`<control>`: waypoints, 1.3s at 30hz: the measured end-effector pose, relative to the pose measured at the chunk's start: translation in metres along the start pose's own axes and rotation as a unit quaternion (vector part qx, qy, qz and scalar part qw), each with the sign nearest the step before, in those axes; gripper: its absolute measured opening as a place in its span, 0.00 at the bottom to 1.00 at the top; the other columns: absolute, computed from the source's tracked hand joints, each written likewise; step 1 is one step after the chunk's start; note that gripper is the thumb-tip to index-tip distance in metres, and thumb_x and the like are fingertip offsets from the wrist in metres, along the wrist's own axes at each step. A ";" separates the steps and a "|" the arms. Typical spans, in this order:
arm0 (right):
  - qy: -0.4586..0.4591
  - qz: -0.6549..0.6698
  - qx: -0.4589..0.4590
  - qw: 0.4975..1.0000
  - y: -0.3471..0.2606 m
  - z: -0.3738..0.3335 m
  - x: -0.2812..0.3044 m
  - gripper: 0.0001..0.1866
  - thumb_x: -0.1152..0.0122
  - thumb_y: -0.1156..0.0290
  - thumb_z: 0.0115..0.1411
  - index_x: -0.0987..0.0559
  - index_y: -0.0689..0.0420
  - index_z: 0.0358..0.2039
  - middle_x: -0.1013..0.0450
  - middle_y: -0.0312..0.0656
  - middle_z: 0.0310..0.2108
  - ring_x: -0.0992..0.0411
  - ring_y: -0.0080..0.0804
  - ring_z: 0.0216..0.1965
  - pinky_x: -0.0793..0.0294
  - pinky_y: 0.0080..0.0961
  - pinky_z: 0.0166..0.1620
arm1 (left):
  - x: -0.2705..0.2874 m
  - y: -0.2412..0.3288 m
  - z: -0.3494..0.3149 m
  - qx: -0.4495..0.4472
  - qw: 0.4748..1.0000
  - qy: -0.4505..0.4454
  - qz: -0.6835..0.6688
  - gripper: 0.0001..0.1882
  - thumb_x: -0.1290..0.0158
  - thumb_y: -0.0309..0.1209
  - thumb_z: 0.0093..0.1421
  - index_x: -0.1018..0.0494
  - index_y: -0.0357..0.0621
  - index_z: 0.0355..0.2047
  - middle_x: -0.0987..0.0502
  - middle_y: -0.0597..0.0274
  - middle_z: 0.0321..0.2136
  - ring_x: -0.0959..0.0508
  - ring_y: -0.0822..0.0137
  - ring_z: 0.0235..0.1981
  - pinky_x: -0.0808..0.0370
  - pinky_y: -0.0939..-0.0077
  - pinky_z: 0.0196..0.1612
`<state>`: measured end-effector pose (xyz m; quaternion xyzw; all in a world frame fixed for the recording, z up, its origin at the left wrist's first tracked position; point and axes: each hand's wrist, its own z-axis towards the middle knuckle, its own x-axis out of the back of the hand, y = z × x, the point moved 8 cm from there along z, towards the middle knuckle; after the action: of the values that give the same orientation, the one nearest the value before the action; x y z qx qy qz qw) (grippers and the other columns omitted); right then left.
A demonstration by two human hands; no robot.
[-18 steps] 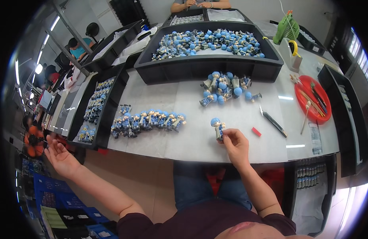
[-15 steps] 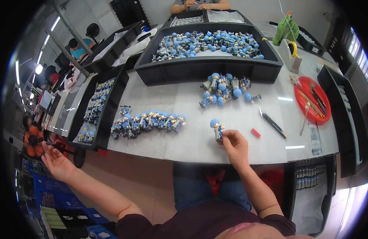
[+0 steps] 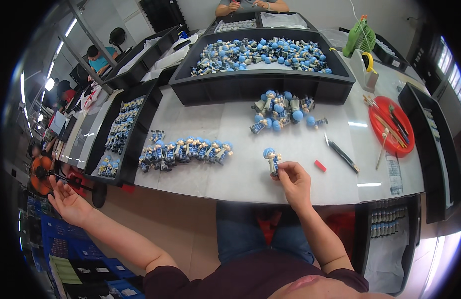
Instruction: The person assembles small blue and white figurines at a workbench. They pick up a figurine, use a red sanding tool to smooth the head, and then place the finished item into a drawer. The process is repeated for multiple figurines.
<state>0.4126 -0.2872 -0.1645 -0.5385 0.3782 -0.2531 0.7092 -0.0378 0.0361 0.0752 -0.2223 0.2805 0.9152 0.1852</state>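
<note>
Between the thumb and fingers of my right hand (image 3: 294, 183) is a blue-haired figurine (image 3: 271, 160), held by its lower part, head up, over the near part of the white table. My left hand (image 3: 70, 202) is stretched out to the far left, off the table's edge, palm up with fingers apart and nothing in it. A row of similar figurines (image 3: 188, 151) lies on the table left of the held one. Beyond my right hand is a loose heap of figurines (image 3: 278, 110). A craft knife (image 3: 342, 155) and a small red piece (image 3: 320, 165) lie right of my hand.
A large black bin (image 3: 260, 91) full of figurines stands at the back. Another black tray (image 3: 125, 169) with figurines is at the left. A red dish (image 3: 382, 113) of tools and a tape dispenser (image 3: 364, 74) sit at the right. Co-workers sit beyond the table.
My left hand has shifted slightly further left. My right hand keeps its grip on the figurine with almost no movement. The co-worker's hands across the table have moved.
</note>
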 end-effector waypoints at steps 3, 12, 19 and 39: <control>0.000 -0.001 0.000 1.000 0.000 0.000 0.000 0.06 0.52 0.81 0.58 0.29 0.66 0.36 0.28 0.41 0.31 0.29 0.23 0.32 0.28 0.19 0.38 | -0.001 0.001 0.001 -0.001 1.000 -0.010 -0.006 0.20 0.62 0.21 0.61 0.53 0.30 0.52 0.34 0.33 0.46 0.24 0.59 0.35 0.25 0.78 0.34; -0.008 0.002 0.006 1.000 0.000 0.000 0.000 0.05 0.52 0.80 0.58 0.29 0.66 0.36 0.28 0.41 0.32 0.29 0.23 0.33 0.27 0.19 0.39 | 0.003 -0.008 -0.004 0.013 1.000 -0.001 0.009 0.23 0.60 0.21 0.60 0.55 0.30 0.53 0.33 0.35 0.46 0.25 0.60 0.34 0.26 0.79 0.33; -0.003 0.000 0.002 1.000 -0.001 0.001 0.000 0.05 0.51 0.80 0.58 0.29 0.66 0.36 0.28 0.41 0.31 0.28 0.23 0.33 0.28 0.19 0.38 | 0.000 -0.011 -0.006 0.019 1.000 -0.006 0.008 0.26 0.59 0.22 0.60 0.58 0.29 0.55 0.33 0.35 0.46 0.25 0.61 0.34 0.26 0.79 0.33; 0.000 0.001 -0.001 1.000 -0.002 0.001 -0.001 0.06 0.51 0.80 0.58 0.29 0.66 0.36 0.28 0.41 0.31 0.28 0.23 0.32 0.28 0.18 0.37 | 0.006 -0.017 -0.009 0.040 0.999 -0.009 0.001 0.27 0.60 0.21 0.60 0.59 0.30 0.56 0.33 0.34 0.45 0.25 0.60 0.34 0.26 0.79 0.34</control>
<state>0.4127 -0.2869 -0.1625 -0.5390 0.3790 -0.2515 0.7089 -0.0327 0.0448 0.0581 -0.2058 0.3154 0.9055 0.1955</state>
